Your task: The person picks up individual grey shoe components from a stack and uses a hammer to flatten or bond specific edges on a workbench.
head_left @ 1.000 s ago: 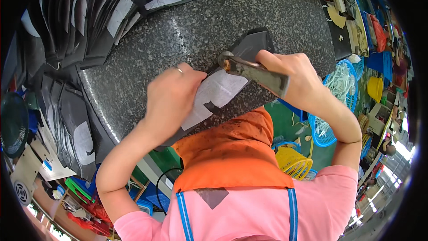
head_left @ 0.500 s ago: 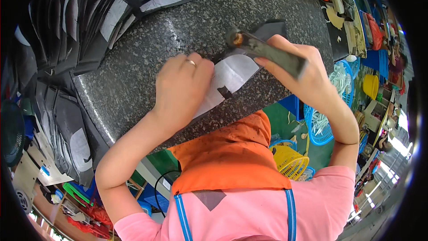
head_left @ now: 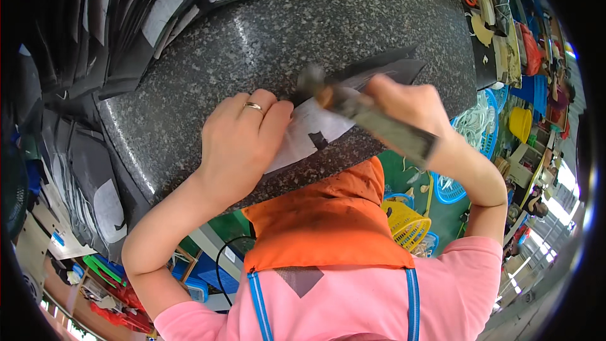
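A workshop, by its stone worktop [head_left: 379, 6], hammer-like tool [head_left: 386, 124], dark piled pieces [head_left: 126, 31] and yellow basket [head_left: 404, 222].

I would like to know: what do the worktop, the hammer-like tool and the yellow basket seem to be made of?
Worktop: probably granite or an imitation, polished; it is speckled and reflects light.
Hammer-like tool: the head is perhaps metal, greyish but blurred; the dull, dark handle could be wood or metal.
Yellow basket: likely plastic, given its even colour and lattice openings.
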Available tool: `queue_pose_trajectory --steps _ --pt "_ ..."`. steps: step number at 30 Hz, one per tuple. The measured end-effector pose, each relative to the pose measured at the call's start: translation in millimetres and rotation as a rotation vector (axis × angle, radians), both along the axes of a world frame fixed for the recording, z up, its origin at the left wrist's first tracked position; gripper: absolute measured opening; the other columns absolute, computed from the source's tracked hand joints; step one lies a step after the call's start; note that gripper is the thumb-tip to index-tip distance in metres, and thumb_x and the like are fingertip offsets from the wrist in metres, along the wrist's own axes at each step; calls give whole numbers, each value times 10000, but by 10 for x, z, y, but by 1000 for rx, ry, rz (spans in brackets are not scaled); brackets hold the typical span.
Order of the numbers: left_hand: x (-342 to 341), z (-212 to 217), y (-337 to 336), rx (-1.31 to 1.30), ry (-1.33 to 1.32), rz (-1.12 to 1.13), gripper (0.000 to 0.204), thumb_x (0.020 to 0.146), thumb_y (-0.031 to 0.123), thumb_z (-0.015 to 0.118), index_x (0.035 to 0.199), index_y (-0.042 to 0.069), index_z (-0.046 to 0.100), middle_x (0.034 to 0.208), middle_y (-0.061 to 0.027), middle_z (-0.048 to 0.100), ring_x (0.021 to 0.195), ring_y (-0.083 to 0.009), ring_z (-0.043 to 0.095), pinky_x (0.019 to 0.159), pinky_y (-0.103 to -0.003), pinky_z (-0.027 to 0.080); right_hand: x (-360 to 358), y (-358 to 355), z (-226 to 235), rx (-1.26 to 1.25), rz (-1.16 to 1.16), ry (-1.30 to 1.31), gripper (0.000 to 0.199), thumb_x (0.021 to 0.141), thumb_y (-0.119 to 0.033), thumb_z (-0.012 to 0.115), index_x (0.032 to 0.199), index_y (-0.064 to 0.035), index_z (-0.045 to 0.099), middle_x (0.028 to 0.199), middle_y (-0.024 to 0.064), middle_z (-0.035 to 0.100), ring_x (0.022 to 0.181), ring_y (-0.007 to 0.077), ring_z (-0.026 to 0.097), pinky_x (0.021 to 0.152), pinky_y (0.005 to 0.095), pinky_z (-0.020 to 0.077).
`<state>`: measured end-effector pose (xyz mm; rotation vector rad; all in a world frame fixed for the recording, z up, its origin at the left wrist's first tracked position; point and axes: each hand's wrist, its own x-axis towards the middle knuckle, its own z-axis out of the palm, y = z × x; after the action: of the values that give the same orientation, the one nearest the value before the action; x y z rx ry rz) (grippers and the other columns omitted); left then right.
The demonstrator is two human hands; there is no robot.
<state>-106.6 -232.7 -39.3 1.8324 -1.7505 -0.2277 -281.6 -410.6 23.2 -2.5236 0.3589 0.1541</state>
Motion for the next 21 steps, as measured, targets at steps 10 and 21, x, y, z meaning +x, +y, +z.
queue_pose_trajectory --steps 10,21 --pt "148 15 203 47 164 6 203 684 14 702 852 68 604 815 -60 592 657 -254 585 564 -365 466 188 191 25 -93 117 102 195 873 -265 617 952 -99 552 671 91 577 555 301 609 458 408 473" --pt "270 13 575 9 81 26 138 713 83 638 849 70 619 804 -47 547 665 -209 566 584 -342 454 361 508 55 -316 320 242 463 836 -159 569 1292 -240 563 718 31 471 517 190 582 393 337 463"
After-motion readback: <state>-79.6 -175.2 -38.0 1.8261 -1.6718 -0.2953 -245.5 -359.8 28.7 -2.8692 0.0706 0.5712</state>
